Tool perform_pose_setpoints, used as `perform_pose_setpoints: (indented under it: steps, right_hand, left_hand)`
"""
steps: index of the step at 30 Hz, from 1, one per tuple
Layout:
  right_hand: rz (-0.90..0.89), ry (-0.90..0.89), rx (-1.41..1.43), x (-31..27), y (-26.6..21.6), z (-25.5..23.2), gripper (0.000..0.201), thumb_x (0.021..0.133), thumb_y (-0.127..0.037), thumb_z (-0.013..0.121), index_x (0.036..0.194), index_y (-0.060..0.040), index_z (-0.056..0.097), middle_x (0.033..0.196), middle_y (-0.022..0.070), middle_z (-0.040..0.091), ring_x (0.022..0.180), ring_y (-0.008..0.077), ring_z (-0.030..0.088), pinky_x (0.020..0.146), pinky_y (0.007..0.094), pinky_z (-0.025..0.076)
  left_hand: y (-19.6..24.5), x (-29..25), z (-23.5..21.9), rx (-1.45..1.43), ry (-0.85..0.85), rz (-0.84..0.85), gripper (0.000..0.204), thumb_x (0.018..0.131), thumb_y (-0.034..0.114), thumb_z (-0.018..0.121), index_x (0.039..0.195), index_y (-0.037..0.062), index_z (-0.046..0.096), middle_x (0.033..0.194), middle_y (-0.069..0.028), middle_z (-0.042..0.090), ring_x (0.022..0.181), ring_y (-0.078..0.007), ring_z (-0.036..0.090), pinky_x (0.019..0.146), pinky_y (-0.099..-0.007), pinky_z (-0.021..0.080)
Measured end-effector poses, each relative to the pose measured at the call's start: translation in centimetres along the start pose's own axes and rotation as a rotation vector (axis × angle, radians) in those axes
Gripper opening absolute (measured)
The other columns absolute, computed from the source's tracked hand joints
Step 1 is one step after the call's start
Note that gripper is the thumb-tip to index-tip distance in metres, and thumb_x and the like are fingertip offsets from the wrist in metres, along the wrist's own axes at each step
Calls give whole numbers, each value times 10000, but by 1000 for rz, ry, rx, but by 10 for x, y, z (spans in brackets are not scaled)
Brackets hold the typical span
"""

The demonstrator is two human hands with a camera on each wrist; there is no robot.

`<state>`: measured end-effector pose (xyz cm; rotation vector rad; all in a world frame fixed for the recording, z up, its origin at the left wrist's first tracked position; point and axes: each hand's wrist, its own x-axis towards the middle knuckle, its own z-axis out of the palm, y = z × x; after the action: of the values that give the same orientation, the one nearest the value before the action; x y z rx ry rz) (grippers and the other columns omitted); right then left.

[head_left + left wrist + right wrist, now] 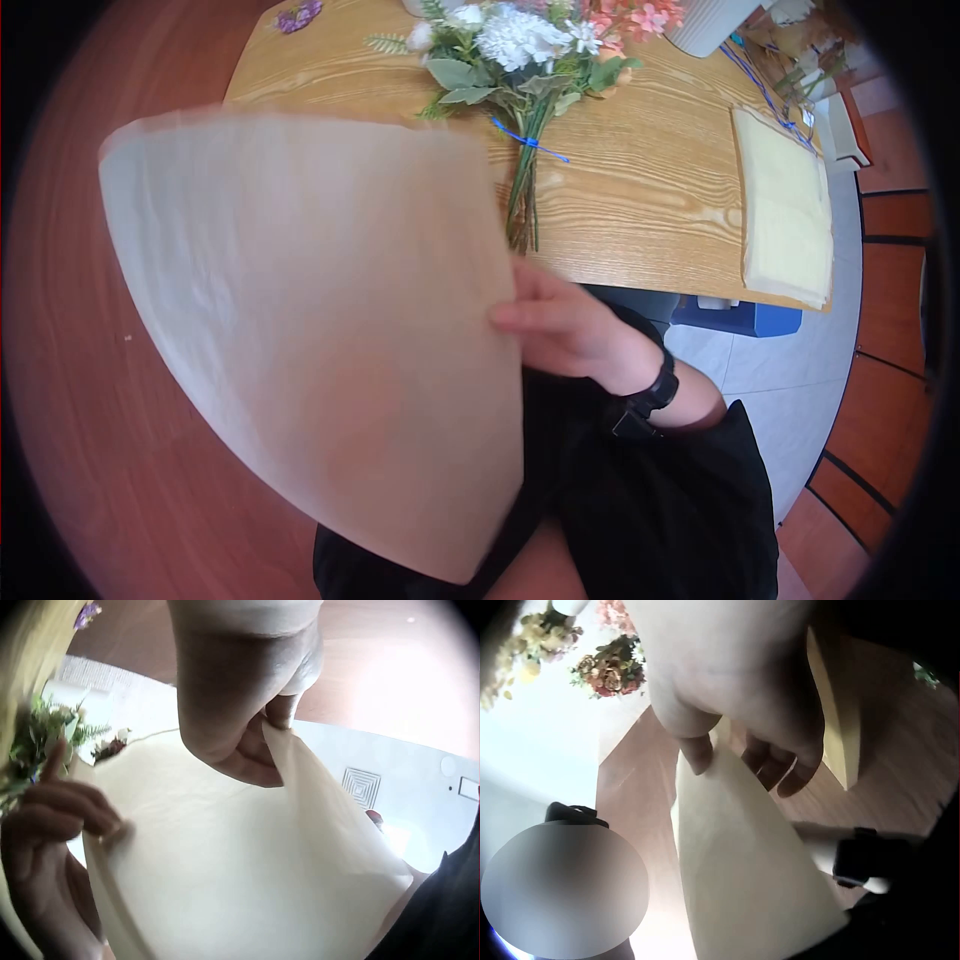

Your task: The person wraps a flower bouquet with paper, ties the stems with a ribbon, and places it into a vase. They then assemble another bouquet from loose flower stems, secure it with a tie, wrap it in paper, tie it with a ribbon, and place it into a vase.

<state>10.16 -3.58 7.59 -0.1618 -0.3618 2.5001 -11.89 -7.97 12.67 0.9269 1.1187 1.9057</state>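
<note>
A large cream sheet of wrapping paper (pixel 310 300) spreads over the lap, masking the left part of the table's front edge. At its right edge my right hand (pixel 570 325) pinches it, thumb on the near face and fingers behind. The paper hides my left hand in the head view. Seen from the left wrist, that left hand (pixel 240 697) grips a folded edge of the sheet between thumb and fingers. Just beyond the paper lies a bouquet (pixel 520 60) of white and coral flowers, its green stems (pixel 525 195) bound by a blue tie (pixel 530 143).
The wooden table (pixel 640 200) carries a stack of pale yellow sheets (pixel 785 210) at its right edge. A white ribbed vase (pixel 705 25) stands at the back, and a small purple flower (pixel 298 15) lies far left. A blue box (pixel 755 318) sits below the table.
</note>
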Motion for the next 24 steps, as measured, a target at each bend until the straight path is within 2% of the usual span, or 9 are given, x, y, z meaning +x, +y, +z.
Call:
perform_pose_setpoints:
  steps: [5,6,8,11,12,15,16,20,24]
  right_hand:
    - [-492,206,-561,-20,-51,-3,862,873,87,640,1551,-88,137,1108,139,684,1027,211,671,878,310,523]
    - [-487,210,-565,-23,-59,2,862,873,87,640,1551,-88,137,1108,139,684,1027,211,671,878,310,523]
    - [-681,526,-943,-28,-75,16,849,851,96,678,1534,-70,202,922,96,709,824,140,686,725,224,517]
    - [-648,557,-1172,-49,-92,11,774,848,72,705,1495,-40,296,881,71,690,698,75,627,627,167,457]
    - [-705,612,-1121,-49,-90,16,590,847,49,719,1381,-3,474,836,45,650,720,74,593,668,180,441]
    - [-562,690,-1296,-54,-102,23,402,854,26,722,1240,15,611,855,38,627,822,88,588,717,211,441]
    - [-548,556,-1264,-60,-108,20,292,834,-2,746,1118,27,688,895,32,605,891,107,572,758,236,443]
    - [-624,618,-1394,-57,-109,17,315,788,-13,774,1096,10,710,915,49,590,851,136,564,741,243,439]
    - [-544,559,-1851,-74,-121,16,327,736,-34,796,1058,-36,737,935,105,588,872,206,586,749,284,444]
  left_hand:
    - [-4,7,5,-5,51,29,485,951,162,609,1349,-76,467,1038,-131,690,846,-173,649,835,-271,490]
    - [-6,7,6,-9,58,30,486,952,161,609,1351,-76,465,1037,-131,690,846,-172,648,836,-270,490]
    - [-5,9,9,-21,67,27,488,952,159,609,1354,-75,463,1035,-130,690,846,-170,648,837,-270,489]
    - [-12,10,-12,248,-15,47,523,950,95,617,1404,-61,410,968,-85,695,834,-106,616,853,-235,451]
    - [-15,9,-15,316,-31,46,510,942,57,621,1401,-54,427,949,-68,696,832,-83,599,846,-222,438]
    - [-9,16,-18,511,-94,38,437,919,29,659,1331,-43,532,948,-52,699,843,-61,592,842,-199,426]
    - [-6,18,-19,578,-159,23,382,909,23,668,1274,-45,578,954,-59,703,848,-67,600,837,-201,438]
    - [-9,24,-14,795,-260,60,251,870,6,703,1113,-54,675,959,-88,711,842,-83,625,798,-218,480]
    - [-10,27,-17,883,-309,192,187,830,-41,706,1017,-48,697,896,-104,707,785,-132,648,752,-241,503]
